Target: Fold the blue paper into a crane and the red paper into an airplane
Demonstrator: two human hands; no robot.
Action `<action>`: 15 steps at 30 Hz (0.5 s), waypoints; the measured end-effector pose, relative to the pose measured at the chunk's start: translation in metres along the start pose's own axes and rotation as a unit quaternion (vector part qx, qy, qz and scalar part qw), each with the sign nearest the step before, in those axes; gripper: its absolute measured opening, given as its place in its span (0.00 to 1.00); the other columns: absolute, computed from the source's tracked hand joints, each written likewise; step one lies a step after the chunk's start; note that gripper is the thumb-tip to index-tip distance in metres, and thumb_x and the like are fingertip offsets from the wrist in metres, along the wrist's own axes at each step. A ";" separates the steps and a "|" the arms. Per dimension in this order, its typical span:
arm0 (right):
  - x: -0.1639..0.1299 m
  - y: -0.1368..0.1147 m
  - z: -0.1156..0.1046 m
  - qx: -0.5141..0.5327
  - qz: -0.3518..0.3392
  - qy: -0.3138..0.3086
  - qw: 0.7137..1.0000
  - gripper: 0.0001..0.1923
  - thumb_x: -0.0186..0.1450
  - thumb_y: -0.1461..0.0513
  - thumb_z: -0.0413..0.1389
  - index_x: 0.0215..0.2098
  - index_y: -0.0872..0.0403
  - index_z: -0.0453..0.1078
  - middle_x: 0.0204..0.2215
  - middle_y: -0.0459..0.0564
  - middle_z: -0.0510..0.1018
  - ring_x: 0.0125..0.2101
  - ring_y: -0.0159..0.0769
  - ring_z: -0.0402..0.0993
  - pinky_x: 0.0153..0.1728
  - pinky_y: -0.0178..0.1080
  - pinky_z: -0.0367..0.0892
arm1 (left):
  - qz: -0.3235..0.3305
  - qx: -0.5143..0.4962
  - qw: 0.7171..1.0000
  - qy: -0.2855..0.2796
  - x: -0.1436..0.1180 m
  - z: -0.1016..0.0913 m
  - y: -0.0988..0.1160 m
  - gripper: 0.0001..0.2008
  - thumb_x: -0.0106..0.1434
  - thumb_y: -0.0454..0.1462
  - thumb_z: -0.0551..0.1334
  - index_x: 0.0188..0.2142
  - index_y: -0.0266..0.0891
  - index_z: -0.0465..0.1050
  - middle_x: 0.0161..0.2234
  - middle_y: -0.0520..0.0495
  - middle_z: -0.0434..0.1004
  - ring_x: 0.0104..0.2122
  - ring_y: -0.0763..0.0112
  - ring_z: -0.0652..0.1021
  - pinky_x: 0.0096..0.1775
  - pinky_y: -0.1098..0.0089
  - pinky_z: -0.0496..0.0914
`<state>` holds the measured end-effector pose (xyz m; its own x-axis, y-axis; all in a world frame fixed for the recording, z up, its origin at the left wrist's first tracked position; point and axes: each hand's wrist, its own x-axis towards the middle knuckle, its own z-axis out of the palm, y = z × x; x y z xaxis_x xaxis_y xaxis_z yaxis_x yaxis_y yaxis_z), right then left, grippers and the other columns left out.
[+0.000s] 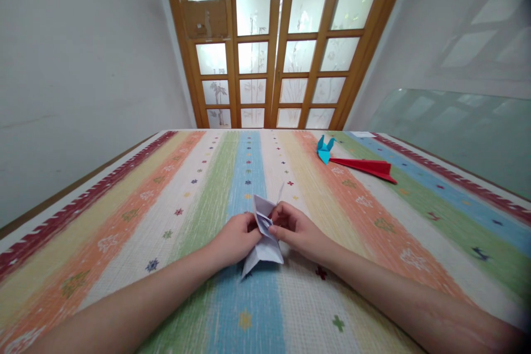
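Note:
Between my two hands is a folded piece of white paper [269, 250], raised a little over the blue stripe of the tablecloth. Its layers stand partly apart, and a pointed corner hangs down toward me. My left hand [237, 237] is closed on the paper's left edge, with its fingertips hidden behind the folds. On the other side my right hand [296, 227] pinches the paper's right edge and inner folds between thumb and fingers. A thin pale tip sticks up beyond the right fingers.
A striped tablecloth [174, 287] covers the table. Toward the back right lie a blue origami crane [323, 152] and a red paper plane [367, 167], close together. Wooden doors with glass panes [265, 55] stand beyond the far edge, and walls rise on both sides.

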<state>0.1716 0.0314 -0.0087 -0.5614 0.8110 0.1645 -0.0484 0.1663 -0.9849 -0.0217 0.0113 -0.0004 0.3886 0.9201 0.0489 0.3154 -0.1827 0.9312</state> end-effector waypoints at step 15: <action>0.002 0.002 -0.003 0.061 0.007 0.049 0.997 0.17 0.61 0.54 0.64 0.33 0.52 0.61 0.31 0.44 0.70 0.27 0.29 0.64 0.26 0.33 0.58 | 0.025 -0.218 0.975 0.041 0.005 -0.003 -0.003 0.27 0.63 0.40 0.61 0.60 0.41 0.58 0.50 0.40 0.70 0.42 0.65 0.76 0.34 0.70 0.73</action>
<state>0.1729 0.0346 -0.0099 -0.4793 0.8649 0.1487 -0.1442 0.0896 -0.9855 -0.0239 0.0174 -0.0020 0.3177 0.9417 0.1103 -0.1072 -0.0799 0.9910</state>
